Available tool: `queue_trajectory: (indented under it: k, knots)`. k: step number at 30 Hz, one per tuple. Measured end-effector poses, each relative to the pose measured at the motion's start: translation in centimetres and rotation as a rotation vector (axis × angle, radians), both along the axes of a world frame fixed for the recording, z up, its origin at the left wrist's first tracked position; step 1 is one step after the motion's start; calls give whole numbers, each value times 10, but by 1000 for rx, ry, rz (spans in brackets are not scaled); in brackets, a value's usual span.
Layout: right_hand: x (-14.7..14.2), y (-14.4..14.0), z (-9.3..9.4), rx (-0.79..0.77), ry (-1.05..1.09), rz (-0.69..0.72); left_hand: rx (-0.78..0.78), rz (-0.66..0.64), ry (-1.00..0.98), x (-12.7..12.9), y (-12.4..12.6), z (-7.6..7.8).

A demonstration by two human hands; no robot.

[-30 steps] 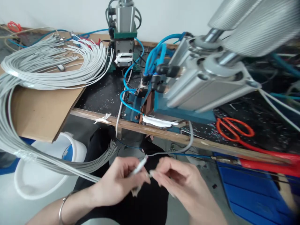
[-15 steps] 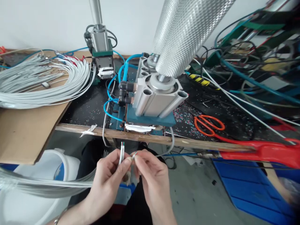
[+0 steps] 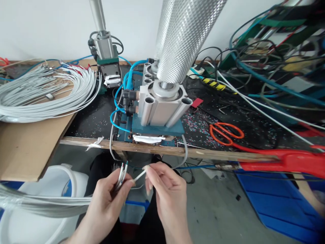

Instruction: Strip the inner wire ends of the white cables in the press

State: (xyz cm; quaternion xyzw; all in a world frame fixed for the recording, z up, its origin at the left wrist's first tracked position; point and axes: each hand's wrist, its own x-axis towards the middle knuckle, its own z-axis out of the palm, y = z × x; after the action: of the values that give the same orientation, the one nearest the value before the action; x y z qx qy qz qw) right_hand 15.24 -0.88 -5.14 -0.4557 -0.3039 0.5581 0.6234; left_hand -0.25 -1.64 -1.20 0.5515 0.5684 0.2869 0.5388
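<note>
My left hand (image 3: pixel 108 196) is closed on several white cables (image 3: pixel 122 174), whose cut ends stick up between thumb and fingers and show small coloured wires. A single cable end (image 3: pixel 139 175) runs from the left thumb across to my right hand (image 3: pixel 167 189), which pinches its tip between thumb and forefinger. The tip itself is hidden by those fingers. From behind the left wrist a bundle of grey-white cables (image 3: pixel 50 205) stretches off to the left. Both hands are in front of the bench edge, over my lap.
A pneumatic press (image 3: pixel 161 105) stands at the bench edge. Left of it, coiled cables (image 3: pixel 83 95) lie on cardboard (image 3: pixel 27 149). Orange-handled scissors (image 3: pixel 227 134) and a red-handled tool (image 3: pixel 286 162) lie right. A white bucket (image 3: pixel 76 183) stands below left, a blue crate (image 3: pixel 269 203) below right.
My hands have moved apart, and a longer stretch of the single cable now shows between them. The left hand and its upright cable ends are lower and further left. The view has shifted slightly.
</note>
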Motion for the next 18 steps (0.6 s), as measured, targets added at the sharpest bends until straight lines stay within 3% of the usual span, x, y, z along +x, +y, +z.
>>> queue_trajectory:
  k: [3,8,10,12,16,18]
  knots:
    - [22,5,11,5,-143,125,-54,-29,5,3,0,3]
    - [70,19,37,-95,-468,777,-265,-267,-79,0,0,11]
    - [74,23,42,-106,-421,869,-295,-272,-106,-1,0,14]
    - [65,23,43,-89,-263,716,-242,-188,-123,0,1,16]
    - [23,19,31,-48,76,219,-126,33,-164,10,4,18]
    - [3,17,22,-40,223,68,-89,81,-187,15,6,15]
